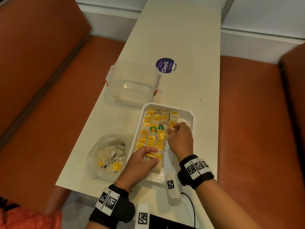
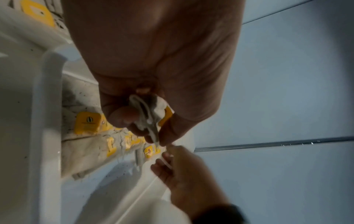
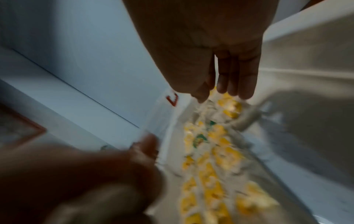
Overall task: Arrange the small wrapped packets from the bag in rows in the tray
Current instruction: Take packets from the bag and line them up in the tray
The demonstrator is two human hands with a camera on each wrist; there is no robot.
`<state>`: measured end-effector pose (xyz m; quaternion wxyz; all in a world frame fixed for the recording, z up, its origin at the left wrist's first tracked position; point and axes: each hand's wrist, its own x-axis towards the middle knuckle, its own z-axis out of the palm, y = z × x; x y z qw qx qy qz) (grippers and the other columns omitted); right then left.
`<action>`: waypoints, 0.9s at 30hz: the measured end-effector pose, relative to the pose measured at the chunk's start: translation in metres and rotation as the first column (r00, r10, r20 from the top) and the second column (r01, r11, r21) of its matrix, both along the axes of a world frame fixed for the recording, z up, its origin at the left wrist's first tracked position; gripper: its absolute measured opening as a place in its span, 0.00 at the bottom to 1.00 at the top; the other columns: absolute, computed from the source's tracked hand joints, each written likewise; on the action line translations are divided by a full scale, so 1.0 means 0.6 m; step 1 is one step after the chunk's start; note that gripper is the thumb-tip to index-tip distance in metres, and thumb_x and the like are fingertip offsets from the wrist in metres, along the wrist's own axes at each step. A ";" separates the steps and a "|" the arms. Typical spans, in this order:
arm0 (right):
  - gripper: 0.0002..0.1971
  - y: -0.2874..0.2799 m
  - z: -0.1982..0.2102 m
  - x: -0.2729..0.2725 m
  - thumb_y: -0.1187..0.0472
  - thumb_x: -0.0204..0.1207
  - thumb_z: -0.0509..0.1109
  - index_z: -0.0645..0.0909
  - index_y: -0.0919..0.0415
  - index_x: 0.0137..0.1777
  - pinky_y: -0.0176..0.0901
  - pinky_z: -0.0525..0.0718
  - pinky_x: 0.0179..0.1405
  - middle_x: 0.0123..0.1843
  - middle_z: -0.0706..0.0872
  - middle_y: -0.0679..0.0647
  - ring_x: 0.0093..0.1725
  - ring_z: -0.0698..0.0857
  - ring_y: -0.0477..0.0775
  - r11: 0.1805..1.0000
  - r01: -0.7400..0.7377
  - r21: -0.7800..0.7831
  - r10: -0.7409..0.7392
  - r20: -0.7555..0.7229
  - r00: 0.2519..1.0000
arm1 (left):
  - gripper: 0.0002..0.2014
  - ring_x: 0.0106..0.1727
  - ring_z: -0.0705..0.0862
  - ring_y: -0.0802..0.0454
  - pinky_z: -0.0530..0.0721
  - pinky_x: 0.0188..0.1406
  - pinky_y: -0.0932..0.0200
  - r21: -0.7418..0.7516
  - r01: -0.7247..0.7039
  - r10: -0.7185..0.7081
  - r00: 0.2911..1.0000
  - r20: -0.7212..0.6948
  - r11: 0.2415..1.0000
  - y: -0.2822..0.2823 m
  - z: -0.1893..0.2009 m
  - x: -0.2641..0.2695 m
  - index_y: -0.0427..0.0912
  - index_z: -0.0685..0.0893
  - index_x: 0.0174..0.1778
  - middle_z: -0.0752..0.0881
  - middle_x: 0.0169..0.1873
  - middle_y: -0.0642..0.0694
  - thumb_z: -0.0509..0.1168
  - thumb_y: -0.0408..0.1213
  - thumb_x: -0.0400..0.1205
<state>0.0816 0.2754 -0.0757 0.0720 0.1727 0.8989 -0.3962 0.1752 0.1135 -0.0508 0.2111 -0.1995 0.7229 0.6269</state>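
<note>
On the pale surface (image 1: 173,38), the left hand (image 1: 142,161) pinches a packet (image 2: 151,119) at the tray (image 1: 192,119)'s near end; the right hand (image 1: 180,138), fingers (image 3: 235,80) straight and empty, reaches over the far rows.

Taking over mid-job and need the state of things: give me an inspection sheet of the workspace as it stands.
Surface: long cream table, small crumb near the tray.
Job's things: white tray holding rows of packets, right column part empty; bag still holding packets.
Clutter: clear lidded box; purple sticker.
Grippers: left hand grips a bunch of packets; right hand fingers at the rows, grasp unclear.
Cables: black cable by right wrist.
Surroundings: orange bench seats both sides.
</note>
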 end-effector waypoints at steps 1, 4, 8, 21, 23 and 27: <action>0.08 0.001 0.026 0.010 0.52 0.84 0.73 0.83 0.53 0.59 0.40 0.82 0.49 0.56 0.86 0.49 0.52 0.86 0.49 0.995 -0.083 -0.061 0.082 -0.015 0.997 | 0.13 0.37 0.84 0.63 0.80 0.38 0.64 -0.015 0.025 -0.025 1.000 -0.006 1.000 -0.002 0.000 0.000 0.58 0.88 0.60 0.90 0.48 0.58 0.75 0.38 0.82; 0.09 0.008 0.101 0.049 0.56 0.81 0.76 0.87 0.44 0.59 0.32 0.83 0.47 0.54 0.88 0.40 0.48 0.87 0.41 0.854 -0.468 -0.228 0.482 0.007 0.876 | 0.20 0.49 0.85 0.58 0.81 0.45 0.59 -0.024 0.098 -0.098 0.995 -0.024 0.995 -0.008 0.004 0.001 0.63 0.85 0.63 0.90 0.58 0.60 0.76 0.38 0.78; 0.15 0.024 0.142 0.079 0.60 0.79 0.79 0.89 0.43 0.63 0.32 0.84 0.51 0.58 0.86 0.38 0.51 0.85 0.41 0.670 -0.722 -0.171 0.735 0.017 0.678 | 0.28 0.44 0.86 0.57 0.81 0.34 0.58 0.184 0.107 -0.104 0.994 -0.028 0.977 -0.009 0.022 0.004 0.51 0.84 0.69 0.91 0.55 0.51 0.76 0.33 0.72; 0.09 0.073 0.096 0.084 0.62 0.81 0.77 0.91 0.47 0.56 0.24 0.82 0.44 0.50 0.91 0.40 0.43 0.89 0.40 0.873 -0.459 -0.163 0.474 0.067 0.878 | 0.30 0.52 0.91 0.47 0.83 0.37 0.56 0.287 0.000 -0.006 1.000 0.020 0.958 -0.016 0.025 0.023 0.48 0.86 0.69 0.94 0.54 0.41 0.77 0.27 0.70; 0.12 0.079 0.077 0.083 0.65 0.81 0.76 0.90 0.49 0.60 0.28 0.85 0.49 0.52 0.90 0.43 0.44 0.88 0.41 0.890 -0.447 -0.088 0.455 0.149 0.878 | 0.27 0.53 0.90 0.47 0.84 0.37 0.57 0.306 -0.052 0.041 0.998 0.043 0.951 -0.022 0.022 0.025 0.46 0.87 0.68 0.94 0.55 0.40 0.75 0.20 0.74; 0.25 0.071 0.066 0.088 0.63 0.74 0.84 0.85 0.45 0.69 0.35 0.85 0.51 0.57 0.86 0.43 0.46 0.86 0.43 0.822 -0.562 -0.091 0.567 0.212 0.796 | 0.28 0.52 0.89 0.45 0.84 0.33 0.59 0.353 -0.102 0.093 0.995 0.042 0.930 -0.030 0.023 0.030 0.42 0.88 0.67 0.93 0.54 0.36 0.75 0.21 0.70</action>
